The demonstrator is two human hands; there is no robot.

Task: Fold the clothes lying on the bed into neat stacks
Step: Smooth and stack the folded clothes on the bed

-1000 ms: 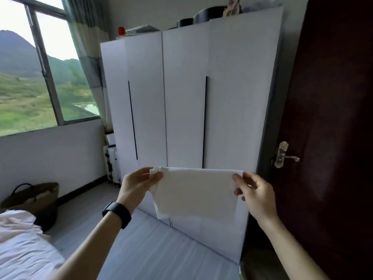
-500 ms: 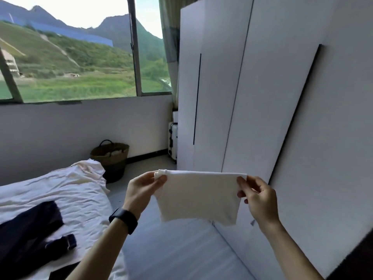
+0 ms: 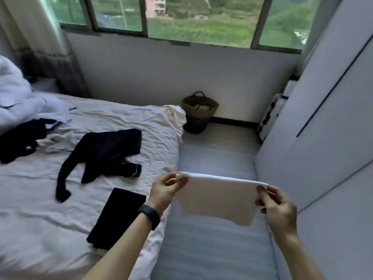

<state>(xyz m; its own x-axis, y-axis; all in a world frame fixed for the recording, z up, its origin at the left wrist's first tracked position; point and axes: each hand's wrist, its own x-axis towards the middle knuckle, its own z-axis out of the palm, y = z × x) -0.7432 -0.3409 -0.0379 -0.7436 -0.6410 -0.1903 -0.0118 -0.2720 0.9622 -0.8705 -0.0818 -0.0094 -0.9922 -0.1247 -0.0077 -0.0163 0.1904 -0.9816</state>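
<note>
Right now we hold a white folded cloth (image 3: 218, 199) up in the air over the floor (image 3: 212, 249), just beside the bed (image 3: 40, 229), with its top edge stretched level. Our left grip (image 3: 165, 188) pinches the upper left corner between thumb and fingers, and our right grip (image 3: 278, 207) pinches the upper right corner the same way, so the cloth hangs flat between them. A black band (image 3: 149, 216) sits on the left wrist. Near the bed's edge, on the rumpled pale sheet, lies a black folded garment (image 3: 119, 217). Beyond it a black long-sleeved garment (image 3: 105, 152) sprawls unfolded, and farther left a dark heap (image 3: 18, 140) lies by a white duvet (image 3: 16, 93). A woven basket (image 3: 198, 114) stands on the floor below the window (image 3: 201, 17), and a suitcase (image 3: 270, 118) stands beside the white wardrobe (image 3: 323, 138) on our right.
</note>
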